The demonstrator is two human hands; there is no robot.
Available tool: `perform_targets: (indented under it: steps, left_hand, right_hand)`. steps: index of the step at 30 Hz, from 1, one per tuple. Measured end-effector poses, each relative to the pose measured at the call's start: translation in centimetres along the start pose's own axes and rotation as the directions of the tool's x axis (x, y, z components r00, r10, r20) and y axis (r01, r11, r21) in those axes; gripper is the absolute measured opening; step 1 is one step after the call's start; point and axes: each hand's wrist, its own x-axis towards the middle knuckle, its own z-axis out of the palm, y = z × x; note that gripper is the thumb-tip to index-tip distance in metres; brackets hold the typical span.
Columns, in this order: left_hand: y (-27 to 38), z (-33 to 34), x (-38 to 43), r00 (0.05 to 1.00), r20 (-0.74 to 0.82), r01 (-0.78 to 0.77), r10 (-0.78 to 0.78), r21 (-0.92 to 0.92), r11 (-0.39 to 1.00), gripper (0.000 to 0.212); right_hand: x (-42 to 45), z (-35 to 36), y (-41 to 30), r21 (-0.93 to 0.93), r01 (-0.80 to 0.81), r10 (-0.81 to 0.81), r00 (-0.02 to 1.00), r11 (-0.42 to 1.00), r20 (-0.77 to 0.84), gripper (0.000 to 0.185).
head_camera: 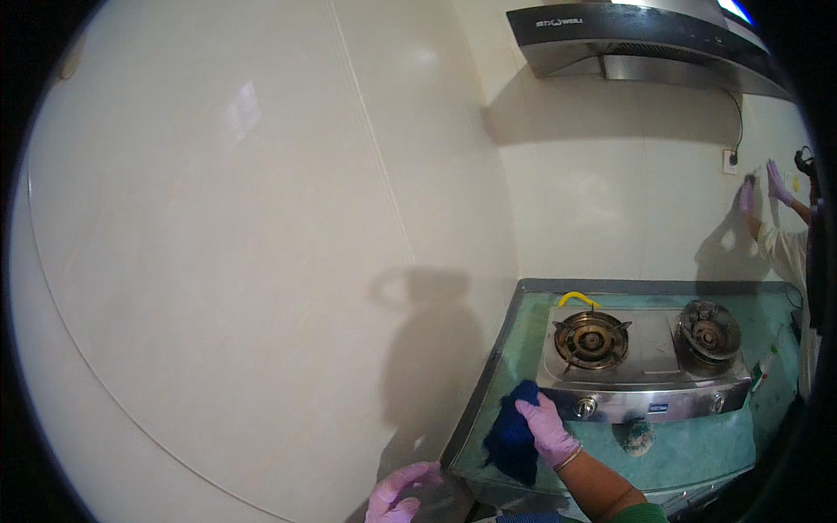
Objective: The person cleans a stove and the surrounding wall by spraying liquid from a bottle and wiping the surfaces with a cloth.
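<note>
My right hand (548,428), in a pink glove, grips a dark blue cloth (513,435). The cloth hangs in folds over the left front part of the green countertop (706,438), close to the left front corner of a two-burner gas stove (644,353). Low in the view, my left hand (400,491), also gloved in pink, is by the counter's front left corner. Its thumb and fingers are apart and curved, with nothing between them; whether the fingertips touch the edge is unclear. A round scouring pad (638,437) lies in front of the stove.
A range hood (644,49) hangs above the stove. A yellow hose (579,297) runs behind it, and a tube or bottle (762,372) lies to its right. At far right, another person's gloved hands (778,183) reach to the tiled wall (588,196), near an outlet (730,161).
</note>
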Motion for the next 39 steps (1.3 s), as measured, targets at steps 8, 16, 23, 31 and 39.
perform_targets:
  steps: [8,16,23,31,39]
  left_hand:
    - [1.3,-1.4,-3.3,0.891,-0.12,-0.257,0.438,0.661,0.705,0.047]
    - [1.9,0.0,-4.0,0.64,-0.115,-0.138,0.76,0.955,0.261,0.045]
    - [2.5,0.1,-0.9,0.602,0.025,0.221,0.798,0.955,-0.196,0.045]
    - [1.5,-1.5,0.4,0.684,-0.098,0.635,0.723,0.566,-0.525,0.063]
    - [1.2,-1.2,0.6,0.692,-0.219,0.665,0.688,0.565,-0.488,0.067]
  right_hand:
    - [0.9,8.0,-7.5,0.244,0.19,-0.232,0.961,0.951,0.154,0.04]
    - [0.6,17.6,-7.7,-0.283,0.959,-0.587,0.218,-0.02,0.78,0.055]
    - [10.9,22.7,-5.7,-0.358,0.933,-0.745,0.22,-0.027,0.63,0.051]
    - [32.6,14.6,-14.5,-0.648,0.69,-0.851,0.511,0.321,0.122,0.068]
    - [42.8,5.1,-5.4,-0.553,0.507,-0.709,0.663,0.661,-0.24,0.059]
